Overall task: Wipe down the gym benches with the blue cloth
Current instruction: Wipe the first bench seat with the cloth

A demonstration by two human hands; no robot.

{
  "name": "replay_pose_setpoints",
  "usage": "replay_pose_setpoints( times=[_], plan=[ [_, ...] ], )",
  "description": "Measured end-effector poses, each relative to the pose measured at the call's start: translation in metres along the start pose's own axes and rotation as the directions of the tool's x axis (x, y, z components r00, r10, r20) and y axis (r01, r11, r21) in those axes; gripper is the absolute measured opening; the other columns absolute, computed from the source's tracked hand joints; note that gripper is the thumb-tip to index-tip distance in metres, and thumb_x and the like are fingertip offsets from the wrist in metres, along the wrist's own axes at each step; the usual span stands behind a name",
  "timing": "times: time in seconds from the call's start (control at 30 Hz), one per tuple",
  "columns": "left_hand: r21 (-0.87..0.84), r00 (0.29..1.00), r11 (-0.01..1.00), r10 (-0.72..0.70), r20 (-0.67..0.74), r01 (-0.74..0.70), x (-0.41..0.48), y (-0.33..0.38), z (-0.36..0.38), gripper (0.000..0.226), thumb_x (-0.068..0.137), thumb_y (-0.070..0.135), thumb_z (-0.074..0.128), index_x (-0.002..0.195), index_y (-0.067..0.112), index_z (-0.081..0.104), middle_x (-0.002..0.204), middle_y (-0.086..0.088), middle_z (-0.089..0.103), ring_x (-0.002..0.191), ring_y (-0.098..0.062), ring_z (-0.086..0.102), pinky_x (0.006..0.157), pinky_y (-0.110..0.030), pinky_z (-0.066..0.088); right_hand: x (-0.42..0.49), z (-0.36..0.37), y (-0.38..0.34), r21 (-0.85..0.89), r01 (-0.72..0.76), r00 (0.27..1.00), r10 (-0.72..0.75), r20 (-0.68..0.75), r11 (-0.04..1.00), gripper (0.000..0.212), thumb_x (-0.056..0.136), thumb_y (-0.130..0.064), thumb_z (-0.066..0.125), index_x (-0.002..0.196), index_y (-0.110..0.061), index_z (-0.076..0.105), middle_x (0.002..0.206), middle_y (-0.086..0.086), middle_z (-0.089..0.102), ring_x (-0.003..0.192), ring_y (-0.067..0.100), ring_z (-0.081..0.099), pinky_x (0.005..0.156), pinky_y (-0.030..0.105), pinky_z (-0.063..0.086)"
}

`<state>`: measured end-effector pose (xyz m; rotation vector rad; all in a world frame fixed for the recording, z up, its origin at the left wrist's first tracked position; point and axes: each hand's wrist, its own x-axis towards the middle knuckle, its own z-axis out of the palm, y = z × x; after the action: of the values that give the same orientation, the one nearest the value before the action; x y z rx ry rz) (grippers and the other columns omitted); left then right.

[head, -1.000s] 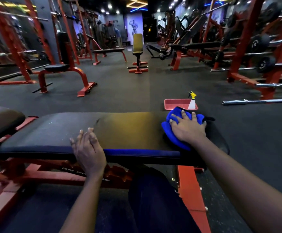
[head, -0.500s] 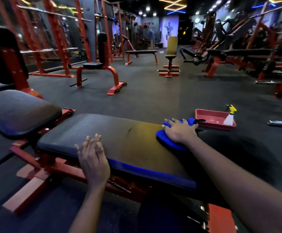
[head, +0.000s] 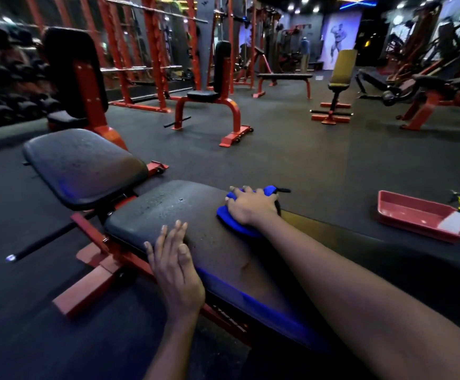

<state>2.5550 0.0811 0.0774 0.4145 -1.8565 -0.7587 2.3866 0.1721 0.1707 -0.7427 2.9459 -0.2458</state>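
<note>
a: item one, nearest to us?
b: left hand (head: 175, 272). it lies flat on the near edge of the long bench pad (head: 168, 212), fingers straight and close together, holding nothing.
a: item two?
b: right hand (head: 250, 208), further across the same pad, near its far edge. it is palm down on the blue cloth (head: 237, 227), with fingers spread wide and pressing. no pinch that i can see.
a: and the cloth?
b: bunched under that palm, resting on the pad. blue shows on the near side of the hand and between the fingertips.
a: the bench itself?
b: one long black pad, worn and speckled, with a blue glint along its near edge. a separate seat pad (head: 83, 165) sits just beside it to the left. a red steel frame (head: 86, 281) runs beneath both, on dark rubber floor.
a: loose floor items?
b: one red tray (head: 415, 218), right of the bench and apart from it. one spray bottle (head: 456, 218) with a yellow trigger stands at the tray's right end. inside it or just behind, i cannot tell.
a: further back?
b: an upright seat (head: 212, 97) on a red frame in mid floor, and a flat bench (head: 283, 76) behind it. to the right is a bench with a yellow back pad (head: 341, 69). red racks line the left side, and a lit poster (head: 338, 37) hangs on the far wall.
</note>
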Motion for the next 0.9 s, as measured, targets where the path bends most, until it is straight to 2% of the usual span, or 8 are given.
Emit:
replay_pose_setpoints(
  times=[0.1, 0.2, 0.37, 0.43, 0.53, 0.67, 0.8, 0.9],
  plan=[
    [0.010, 1.000, 1.000, -0.022, 0.009, 0.022, 0.001, 0.000, 0.000, 0.052, 0.100, 0.030, 0.023, 0.131, 0.012, 0.061, 0.140, -0.002, 0.056, 0.140, -0.018, 0.038, 0.122, -0.045, 0.006, 0.004, -0.004, -0.005, 0.004, 0.074, 0.997, -0.074, 0.037, 0.997, 0.057, 0.100, -0.050, 0.021, 0.156, -0.038, 0.021, 0.165, -0.001, 0.018, 0.147, 0.035, 0.021, 0.112, 0.071, 0.010],
    [0.016, 0.999, 0.999, -0.043, 0.025, 0.043, -0.003, 0.001, -0.002, 0.053, 0.100, 0.031, 0.023, 0.133, 0.012, 0.059, 0.142, -0.002, 0.054, 0.142, -0.015, 0.035, 0.123, -0.045, 0.005, -0.017, -0.005, 0.019, 0.054, 0.164, 0.986, -0.165, 0.021, 0.985, 0.051, 0.102, -0.046, 0.024, 0.153, -0.044, 0.025, 0.165, -0.010, 0.013, 0.151, 0.025, 0.016, 0.118, 0.059, 0.015],
    [-0.002, 0.985, 0.985, -0.172, 0.004, 0.172, -0.006, 0.009, -0.006, 0.062, 0.101, 0.044, 0.017, 0.143, 0.010, 0.049, 0.154, -0.002, 0.039, 0.148, -0.012, 0.020, 0.120, -0.024, -0.001, -0.093, -0.008, 0.069, 0.067, 0.237, 0.971, -0.238, 0.012, 0.969, 0.047, 0.104, -0.044, 0.031, 0.150, -0.051, 0.026, 0.163, -0.021, 0.009, 0.152, 0.012, 0.007, 0.120, 0.046, 0.014],
    [-0.008, 0.973, 0.973, -0.229, 0.014, 0.229, -0.006, 0.007, -0.010, 0.069, 0.099, 0.051, 0.014, 0.148, 0.009, 0.040, 0.160, -0.002, 0.026, 0.150, -0.010, 0.010, 0.121, -0.024, -0.001, -0.125, -0.006, 0.079, 0.023, 0.266, 0.964, -0.266, 0.011, 0.964, 0.048, 0.104, -0.046, 0.032, 0.150, -0.053, 0.022, 0.163, -0.023, 0.007, 0.152, 0.011, 0.005, 0.121, 0.043, 0.017],
    [-0.031, 0.951, 0.951, -0.307, 0.043, 0.308, 0.000, -0.009, -0.019, 0.076, 0.096, 0.059, 0.010, 0.153, 0.011, 0.028, 0.164, 0.001, 0.014, 0.150, -0.006, 0.002, 0.122, -0.028, -0.001, -0.162, -0.001, 0.072, -0.039, 0.300, 0.954, -0.300, 0.017, 0.953, 0.051, 0.102, -0.053, 0.026, 0.152, -0.054, 0.015, 0.163, -0.024, 0.001, 0.152, 0.010, 0.000, 0.121, 0.047, 0.016],
    [-0.051, 0.906, 0.907, -0.412, 0.095, 0.418, 0.026, -0.029, -0.038, 0.066, 0.102, 0.052, 0.011, 0.154, 0.013, 0.025, 0.164, 0.002, 0.014, 0.150, -0.006, 0.005, 0.119, -0.023, 0.000, -0.174, 0.008, 0.034, -0.103, 0.359, 0.933, -0.359, 0.018, 0.928, 0.073, 0.082, -0.065, -0.002, 0.154, -0.050, 0.004, 0.165, -0.017, -0.003, 0.153, 0.016, -0.003, 0.118, 0.060, 0.011],
    [0.022, 0.914, 0.930, -0.364, 0.178, 0.366, 0.037, -0.044, -0.053, 0.060, 0.103, 0.045, 0.016, 0.154, 0.016, 0.027, 0.162, 0.004, 0.018, 0.149, -0.008, 0.009, 0.123, -0.034, 0.005, -0.133, 0.020, 0.003, -0.111, 0.359, 0.931, -0.363, -0.020, 0.927, 0.057, 0.100, -0.057, 0.018, 0.155, -0.046, 0.007, 0.166, -0.012, -0.002, 0.153, 0.020, -0.002, 0.115, 0.066, 0.011],
    [0.070, 0.922, 0.954, -0.301, 0.244, 0.293, 0.036, -0.057, -0.060, 0.056, 0.104, 0.042, 0.018, 0.154, 0.017, 0.024, 0.162, 0.004, 0.016, 0.148, -0.004, 0.008, 0.124, -0.037, 0.005, -0.080, 0.020, -0.022, -0.095, 0.337, 0.941, -0.339, -0.002, 0.937, 0.055, 0.101, -0.056, 0.020, 0.155, -0.046, 0.013, 0.167, -0.011, 0.001, 0.154, 0.022, 0.000, 0.113, 0.069, 0.012]
  ],
)
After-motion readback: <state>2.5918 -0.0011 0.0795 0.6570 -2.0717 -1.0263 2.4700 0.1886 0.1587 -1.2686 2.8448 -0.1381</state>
